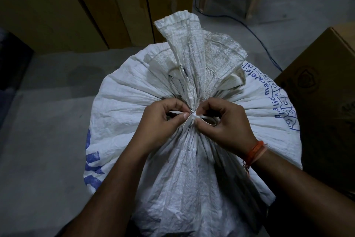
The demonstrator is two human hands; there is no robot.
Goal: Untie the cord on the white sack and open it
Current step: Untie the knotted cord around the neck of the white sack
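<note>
on the grey floor (48,121), between tall brown boards (57,6) at the back and a cardboard box (322,102) at the right, stands the white sack (119,102), full and round, with blue print on its sides. its mouth is gathered into a tight neck, and the loose top (196,48) fans up and away from the person above that neck.

the step in hand looks like the untying itself: the sack is not yet open, and the cord (193,118) is wound around the neck with its knot facing the person. the left hand (161,123) is pinched shut on a flat strand of the cord that runs out to the left of the knot, thumb and forefinger closed together on it. the right hand (224,121), with an orange thread band (255,152) at the wrist, is pinched on the knot from the right, and a loop of cord shows under its fingers. the two hands sit close together, with only the knot between them, both resting against the pleated cloth.

the next move probably calls for working the knot loose with small pulls, one hand holding the knot steady while the other draws a strand out, since a hard tug could tighten it. whether the knot is a bow or a plain knot cannot be told. once the cord is off, the neck would need spreading apart.
</note>
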